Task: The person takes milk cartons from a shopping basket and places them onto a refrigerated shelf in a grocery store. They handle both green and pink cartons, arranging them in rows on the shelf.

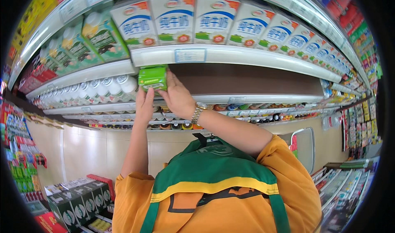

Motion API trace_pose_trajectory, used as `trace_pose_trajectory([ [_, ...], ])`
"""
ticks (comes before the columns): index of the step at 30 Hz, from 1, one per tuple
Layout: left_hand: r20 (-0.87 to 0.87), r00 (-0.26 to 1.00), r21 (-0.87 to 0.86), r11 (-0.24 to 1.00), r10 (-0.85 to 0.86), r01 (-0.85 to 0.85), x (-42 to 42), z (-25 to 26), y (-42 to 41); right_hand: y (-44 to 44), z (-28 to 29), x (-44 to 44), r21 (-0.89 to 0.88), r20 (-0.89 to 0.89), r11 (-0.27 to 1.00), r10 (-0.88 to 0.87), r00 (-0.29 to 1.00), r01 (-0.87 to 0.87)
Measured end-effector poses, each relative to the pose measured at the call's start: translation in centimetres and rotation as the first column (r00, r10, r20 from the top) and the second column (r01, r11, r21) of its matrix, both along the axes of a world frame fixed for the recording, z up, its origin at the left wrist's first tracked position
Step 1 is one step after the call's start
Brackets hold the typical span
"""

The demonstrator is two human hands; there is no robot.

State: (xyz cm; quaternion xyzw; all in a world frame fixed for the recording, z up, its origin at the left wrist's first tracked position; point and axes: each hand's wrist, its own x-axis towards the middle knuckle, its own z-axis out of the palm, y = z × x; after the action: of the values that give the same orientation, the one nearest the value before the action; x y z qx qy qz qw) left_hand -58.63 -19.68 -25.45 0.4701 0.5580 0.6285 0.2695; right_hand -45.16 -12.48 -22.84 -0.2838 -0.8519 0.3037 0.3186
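Both hands hold a small green package (152,78) at the left end of a brown shelf stretch (247,79), just under the white shelf edge above. My left hand (144,105) has its fingers and thumb against the package's near, lower side. My right hand (179,97), with a metal wristwatch (199,111) at the wrist, grips its right side. White-capped bottles (126,83) stand in a row directly left of the package. What lies behind it is hidden.
White milk cartons (215,20) line the shelf above, with green cartons (103,37) to their left. Lower shelves hold more bottles (187,126). Dark green boxes (78,202) are stacked at the lower left. A shopping basket or cart (305,148) stands at the right.
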Motion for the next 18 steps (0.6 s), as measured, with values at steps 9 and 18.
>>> trace_pose_trajectory([
  [9,-0.209,0.903,0.182,0.923,0.374,-0.340,5.3,-0.6,-3.7,0.5,1.3,11.4,0.075,-0.042,0.997,-0.006,0.999,0.009],
  [18,-0.073,0.830,-0.232,0.819,-0.553,0.525,22.2,-2.1,0.0,-1.2,-4.2,37.6,-0.100,0.132,0.884,-0.444,0.886,0.457],
])
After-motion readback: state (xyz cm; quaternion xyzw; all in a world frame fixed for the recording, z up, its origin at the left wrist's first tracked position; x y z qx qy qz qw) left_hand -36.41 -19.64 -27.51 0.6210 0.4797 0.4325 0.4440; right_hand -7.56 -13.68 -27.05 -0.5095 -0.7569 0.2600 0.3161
